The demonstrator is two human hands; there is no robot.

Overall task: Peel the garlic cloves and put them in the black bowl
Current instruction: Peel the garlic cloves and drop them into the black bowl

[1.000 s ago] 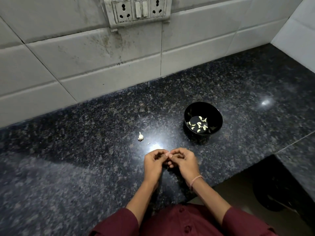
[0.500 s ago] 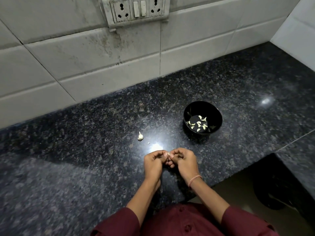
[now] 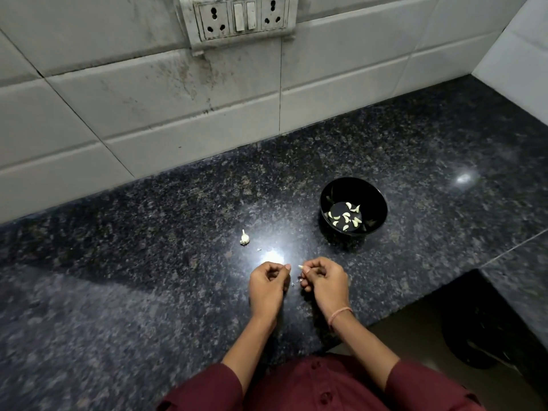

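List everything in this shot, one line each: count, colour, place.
bowl: one, black, on the counter, right of centre.
peeled cloves: about ten, pale, in the bowl.
garlic stub: one, white, on the counter left of the bowl.
peel bits: a few, white, between the grips.
counter: one, dark speckled stone.
tiles: several, white, stained, wall behind.
socket panel: one, white, on the tiles at top.
clove: one, pale, pinched in the right grip.
bracelet: one, pink, right wrist.
sleeves: two, maroon, bottom edge.
left grip: one, fingers curled, contents unclear.
right grip: one, beside the left, pinching the clove.
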